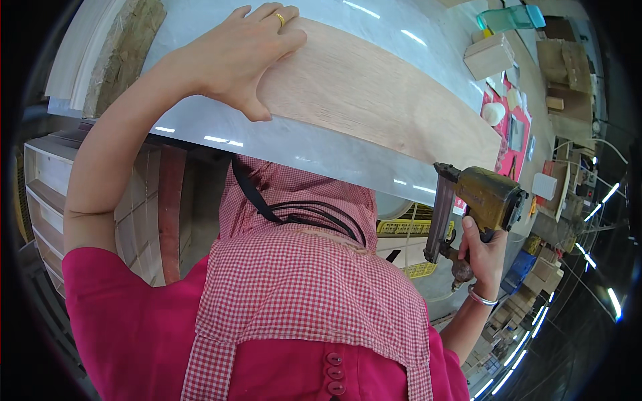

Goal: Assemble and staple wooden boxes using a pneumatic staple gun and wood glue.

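A long pale wooden board (374, 87) lies flat on the glossy grey-white tabletop (321, 150). Over its left end, my left hand (251, 57) spreads its fingers and thumb, pressing on the wood. My right hand (485, 250) is wrapped round the handle of a worn, brass-coloured pneumatic nail gun (485, 197). The tool's nose is at the board's near right edge; whether it touches the wood I cannot tell. Its dark magazine runs down toward me, and a hose fitting shows below the handle.
Stacked wood pieces (124, 57) stand at the table's left. Further right are a small wooden box (488, 57), a teal bottle (511, 19) and a pink sheet (521, 123) with small items. Wooden drawer-like boxes (50, 170) are below on the left, a yellow crate (404, 227) under the table.
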{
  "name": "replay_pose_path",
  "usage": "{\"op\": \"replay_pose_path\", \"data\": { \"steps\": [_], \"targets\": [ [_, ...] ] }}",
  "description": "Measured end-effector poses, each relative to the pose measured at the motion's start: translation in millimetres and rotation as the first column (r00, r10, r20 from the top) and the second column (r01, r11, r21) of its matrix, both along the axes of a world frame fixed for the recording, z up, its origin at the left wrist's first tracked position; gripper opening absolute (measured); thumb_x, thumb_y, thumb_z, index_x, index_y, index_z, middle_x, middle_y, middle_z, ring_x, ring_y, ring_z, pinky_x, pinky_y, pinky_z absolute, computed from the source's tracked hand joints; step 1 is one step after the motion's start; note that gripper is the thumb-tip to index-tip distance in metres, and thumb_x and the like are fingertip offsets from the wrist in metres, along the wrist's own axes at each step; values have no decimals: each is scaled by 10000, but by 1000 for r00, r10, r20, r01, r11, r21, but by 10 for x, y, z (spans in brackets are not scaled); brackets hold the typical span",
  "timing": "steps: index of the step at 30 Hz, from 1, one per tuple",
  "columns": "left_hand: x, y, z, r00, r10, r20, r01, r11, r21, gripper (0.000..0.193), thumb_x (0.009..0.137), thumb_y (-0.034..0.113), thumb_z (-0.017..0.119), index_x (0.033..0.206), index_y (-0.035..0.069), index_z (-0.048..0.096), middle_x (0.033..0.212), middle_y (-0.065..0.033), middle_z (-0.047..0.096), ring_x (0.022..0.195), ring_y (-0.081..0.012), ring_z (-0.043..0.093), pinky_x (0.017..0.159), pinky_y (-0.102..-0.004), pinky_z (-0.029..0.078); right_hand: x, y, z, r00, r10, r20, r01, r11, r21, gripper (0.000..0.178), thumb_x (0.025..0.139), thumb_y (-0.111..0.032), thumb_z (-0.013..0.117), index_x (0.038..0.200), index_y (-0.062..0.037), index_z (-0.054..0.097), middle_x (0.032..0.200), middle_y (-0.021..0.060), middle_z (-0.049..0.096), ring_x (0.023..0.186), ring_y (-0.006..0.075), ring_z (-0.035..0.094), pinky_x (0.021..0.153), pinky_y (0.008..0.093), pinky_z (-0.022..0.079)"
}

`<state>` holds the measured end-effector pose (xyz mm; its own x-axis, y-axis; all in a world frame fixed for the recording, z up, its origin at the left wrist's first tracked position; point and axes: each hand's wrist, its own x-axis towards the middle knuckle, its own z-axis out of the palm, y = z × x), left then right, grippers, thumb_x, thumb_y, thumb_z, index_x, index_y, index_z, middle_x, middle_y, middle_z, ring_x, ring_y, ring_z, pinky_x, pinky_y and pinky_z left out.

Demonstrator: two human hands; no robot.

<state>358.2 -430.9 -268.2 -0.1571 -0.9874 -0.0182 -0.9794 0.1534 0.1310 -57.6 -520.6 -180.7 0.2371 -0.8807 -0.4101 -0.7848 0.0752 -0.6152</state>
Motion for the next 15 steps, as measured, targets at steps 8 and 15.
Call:
{"op": "replay_pose_path", "data": {
  "steps": [8,15],
  "targets": [
    [67,26,15,1000,-3,-30,3,1000,-18,786,479,362,839,1098,12,506,1361,-258,403,1296,-392,373,1057,-519,325,253,147,54,998,12,-64,-20,992,-124,267,859,-166,741,975,23,594,651,13,579,443,66,496,387,219,394],
    [238,5,296,993,-82,-87,96,981,169,720,562,375,796,1082,-52,540,1291,-349,425,1256,-434,423,1019,-558,376,554,257,-4,990,129,61,-130,991,15,282,885,-183,709,1053,21,608,655,11,580,475,60,498,423,213,376]
  ]
}}
